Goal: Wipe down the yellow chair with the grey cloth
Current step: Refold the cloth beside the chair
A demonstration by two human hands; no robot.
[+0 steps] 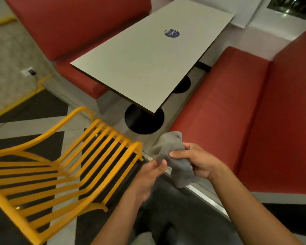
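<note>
The yellow chair (74,161), made of metal slats, fills the lower left, its seat and back seen from above. Just right of its near corner, both of my hands hold the grey cloth (173,156) in the air. My right hand (198,161) grips the bunched middle of the cloth. My left hand (148,177) pinches its left edge between thumb and fingers. The cloth hangs crumpled, one end above the hands and one below. Neither the cloth nor the hands touch the chair.
A grey rectangular table (148,59) on black round bases (144,121) stands ahead. It carries a blue sticker (171,33). Red padded benches (237,106) flank it on the right and at the back left. The floor is black and grey tile with a yellow line.
</note>
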